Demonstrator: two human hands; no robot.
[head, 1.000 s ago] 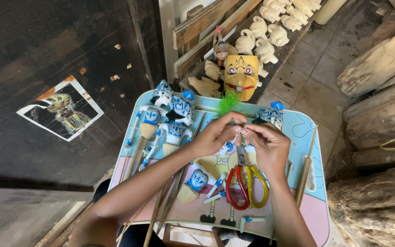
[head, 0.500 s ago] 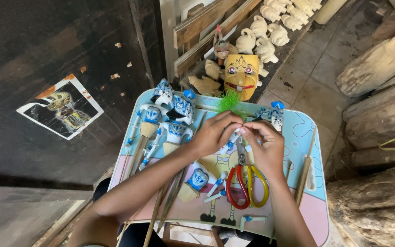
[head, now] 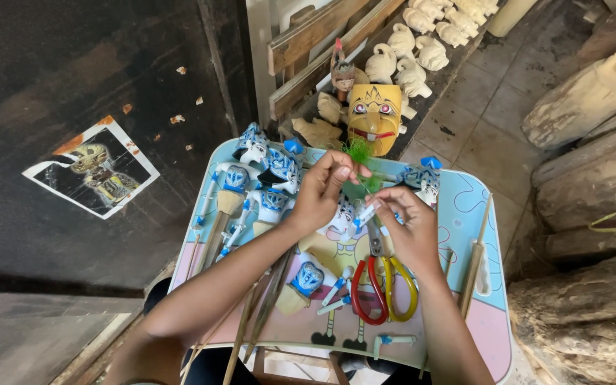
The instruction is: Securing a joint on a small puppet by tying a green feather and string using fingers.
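Both my hands meet over a small light-blue and pink table (head: 475, 214). My left hand (head: 322, 192) pinches a tuft of green fibre (head: 358, 152) between thumb and fingers. My right hand (head: 408, 228) is curled around a small white and blue puppet piece (head: 365, 212), held close against the left. Just below them lie scissors with red and yellow handles (head: 383, 285). Several blue and white puppet figures (head: 265, 178) lie on the table's far left, nearest my left hand.
Thin bamboo sticks (head: 475, 257) lie along the table's right and front. A yellow carved mask (head: 373, 117) and unpainted wooden figures (head: 408, 57) stand beyond the table. Rough logs (head: 593, 164) are stacked at the right. A printed picture (head: 93, 167) lies on the dark floor.
My left hand has lifted slightly toward the green fibre tuft and now pinches it. My right hand stays close beside it, shifted a little.
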